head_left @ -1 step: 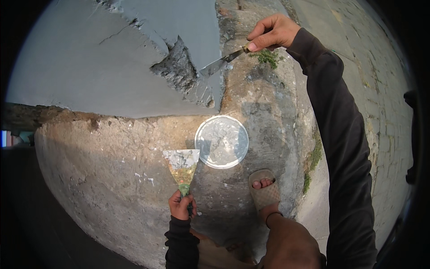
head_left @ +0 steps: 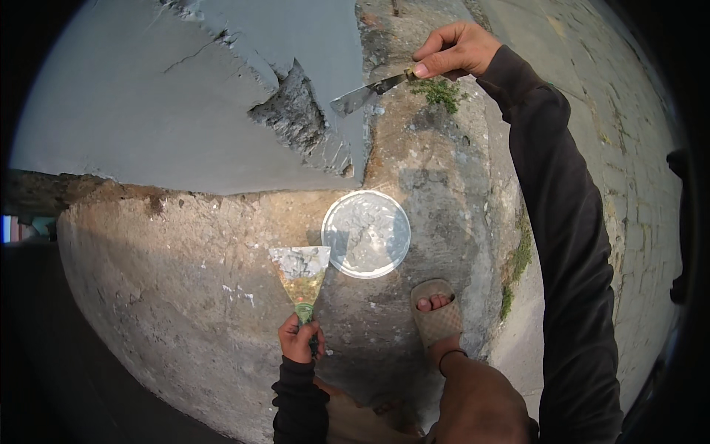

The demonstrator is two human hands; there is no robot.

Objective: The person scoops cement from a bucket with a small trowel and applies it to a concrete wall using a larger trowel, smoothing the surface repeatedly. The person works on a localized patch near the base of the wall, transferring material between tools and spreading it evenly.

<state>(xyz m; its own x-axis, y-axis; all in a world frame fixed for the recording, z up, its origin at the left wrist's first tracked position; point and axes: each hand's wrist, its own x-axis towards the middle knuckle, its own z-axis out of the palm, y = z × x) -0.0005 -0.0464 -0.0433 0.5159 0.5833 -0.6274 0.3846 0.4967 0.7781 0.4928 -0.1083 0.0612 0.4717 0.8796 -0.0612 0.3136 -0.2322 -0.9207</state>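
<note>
My right hand (head_left: pixel 458 53) reaches far forward, fingers pinched round the handle of a narrow putty knife (head_left: pixel 361 98). Its blade points left, over the edge of the grey plastered wall (head_left: pixel 185 133), beside a rough broken patch (head_left: pixel 297 111); contact with the plaster is hard to judge. Down in front of me, my left hand (head_left: pixel 299 338) is closed on the green handle of a wide putty knife (head_left: pixel 299 272), blade up, with pale filler smeared across it. Touching or overlapping that blade's right corner in view is a round white-rimmed container (head_left: pixel 366 275) of pale grey paste; its depth is unclear.
A worn concrete ledge (head_left: pixel 185 259) runs along the wall's foot and round its corner. My sandalled foot (head_left: pixel 436 314) stands right of the container. Small weeds (head_left: pixel 438 95) grow below my right hand and along the paving (head_left: pixel 629 148) at right. A crack climbs the plaster.
The narrow putty knife has tipped up slightly, its blade tip shifting a little away from me. My right hand moved slightly right; my left hand and the container look unmoved.
</note>
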